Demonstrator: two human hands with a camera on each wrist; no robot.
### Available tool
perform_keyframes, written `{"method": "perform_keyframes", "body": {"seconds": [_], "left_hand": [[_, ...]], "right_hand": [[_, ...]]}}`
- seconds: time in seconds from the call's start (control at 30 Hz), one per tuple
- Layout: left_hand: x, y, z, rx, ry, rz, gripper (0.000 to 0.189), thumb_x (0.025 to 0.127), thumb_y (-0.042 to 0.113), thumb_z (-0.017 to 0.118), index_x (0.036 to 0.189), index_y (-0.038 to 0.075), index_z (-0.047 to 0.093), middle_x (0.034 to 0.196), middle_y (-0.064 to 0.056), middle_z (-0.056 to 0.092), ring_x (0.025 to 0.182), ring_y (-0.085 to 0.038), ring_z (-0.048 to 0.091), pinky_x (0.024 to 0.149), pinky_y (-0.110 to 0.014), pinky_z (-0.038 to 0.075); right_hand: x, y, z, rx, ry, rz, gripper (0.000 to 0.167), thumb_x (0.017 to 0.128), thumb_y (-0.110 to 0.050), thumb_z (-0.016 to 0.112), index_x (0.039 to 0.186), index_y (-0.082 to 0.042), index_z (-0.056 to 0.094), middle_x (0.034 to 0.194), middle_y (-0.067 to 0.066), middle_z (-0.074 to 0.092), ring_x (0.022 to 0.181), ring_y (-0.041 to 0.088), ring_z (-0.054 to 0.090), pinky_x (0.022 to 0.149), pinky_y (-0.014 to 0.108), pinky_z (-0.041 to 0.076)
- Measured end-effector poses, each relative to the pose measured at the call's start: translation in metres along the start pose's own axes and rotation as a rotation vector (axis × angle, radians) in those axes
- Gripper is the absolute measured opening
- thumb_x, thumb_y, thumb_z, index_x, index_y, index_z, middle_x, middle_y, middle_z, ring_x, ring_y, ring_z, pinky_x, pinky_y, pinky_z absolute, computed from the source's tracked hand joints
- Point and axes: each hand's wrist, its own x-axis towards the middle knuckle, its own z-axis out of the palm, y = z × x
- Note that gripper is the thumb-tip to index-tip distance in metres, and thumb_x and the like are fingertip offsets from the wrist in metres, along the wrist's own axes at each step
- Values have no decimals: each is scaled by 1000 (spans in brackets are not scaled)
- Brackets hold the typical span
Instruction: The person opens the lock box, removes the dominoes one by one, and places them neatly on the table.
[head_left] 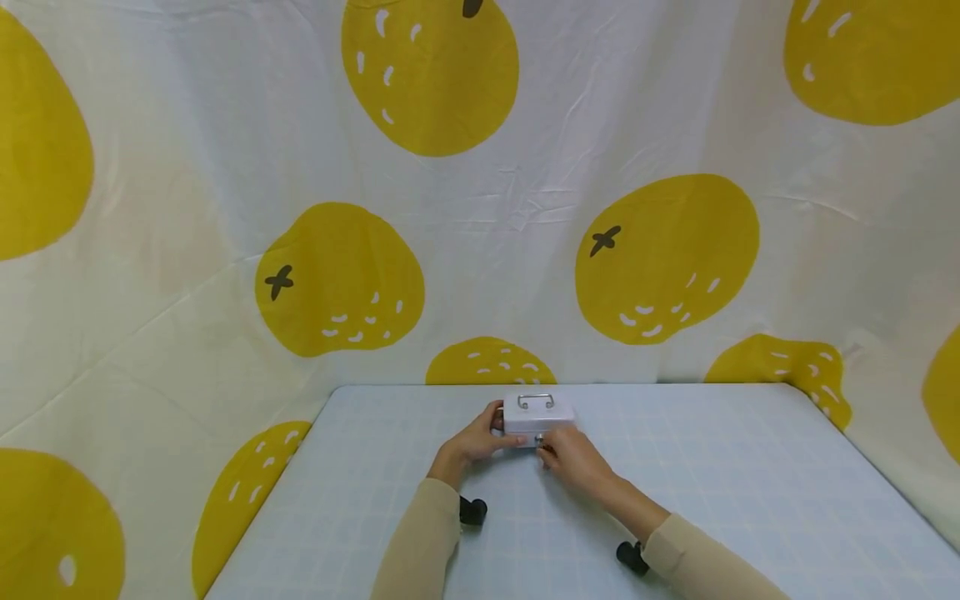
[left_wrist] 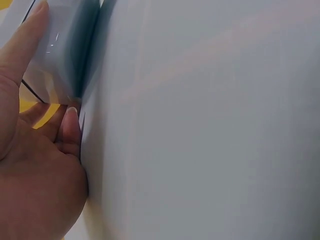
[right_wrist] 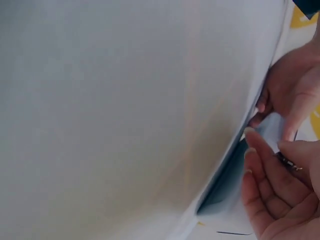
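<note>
A small white cash box [head_left: 551,419] with a wire handle [head_left: 536,398] on its lid stands near the table's far edge, lid down. My left hand [head_left: 474,440] grips its left end, with the thumb laid along the front and the fingers round the side. In the left wrist view the thumb [left_wrist: 22,45] presses the box's smooth wall [left_wrist: 57,52]. At the front lock [head_left: 539,438], my right hand [head_left: 576,457] pinches a small metal key [right_wrist: 287,161] between thumb and index finger. Its other fingers are bent in front of the box.
A pale checked cloth covers the table [head_left: 705,492]. Behind and beside it hangs a white curtain [head_left: 495,250] printed with large yellow fruit. Black camera mounts [head_left: 632,557] stick out from both wrists, low over the table.
</note>
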Motion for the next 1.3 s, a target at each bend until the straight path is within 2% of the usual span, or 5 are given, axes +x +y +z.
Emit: {"method": "perform_keyframes", "body": {"seconds": [0.17, 0.43, 0.67, 0.9, 1.3], "left_hand": [[2, -3, 3, 23, 1, 11, 89, 82, 29, 88, 153, 11, 37, 127, -8, 60, 116, -24, 54, 109, -49, 37], [2, -6, 7, 26, 12, -32, 93, 81, 34, 89, 155, 14, 36, 131, -6, 58, 119, -24, 52, 111, -51, 35], [2, -3, 4, 25, 14, -37, 96, 78, 37, 90, 155, 15, 36, 126, -5, 59, 117, -23, 52, 110, -50, 38], [1, -1, 2, 8, -11, -4, 94, 80, 31, 90, 154, 12, 36, 122, -6, 60, 113, -22, 55, 106, -46, 41], [-1, 2, -2, -9, -18, -41, 94, 80, 31, 90, 155, 15, 35, 126, -6, 58, 115, -23, 52, 106, -47, 39]], "right_hand": [[0, 1, 1, -94, 25, 39, 16, 91, -6, 75, 78, -11, 68, 68, -8, 55, 64, 10, 47, 61, 29, 42], [0, 8, -1, -24, 26, 36, 14, 89, -6, 77, 77, -10, 72, 68, -9, 59, 62, 8, 49, 60, 26, 43], [0, 7, -7, 32, -11, 59, 14, 94, -12, 74, 80, -9, 73, 70, -8, 63, 61, 7, 52, 58, 25, 46], [2, 7, -9, 32, -14, 30, 12, 94, -8, 72, 83, -4, 75, 69, -7, 62, 61, 7, 50, 58, 25, 44], [4, 1, -8, -29, -8, -31, 12, 93, -4, 72, 81, -5, 72, 68, -7, 57, 62, 9, 47, 60, 27, 42]]}}
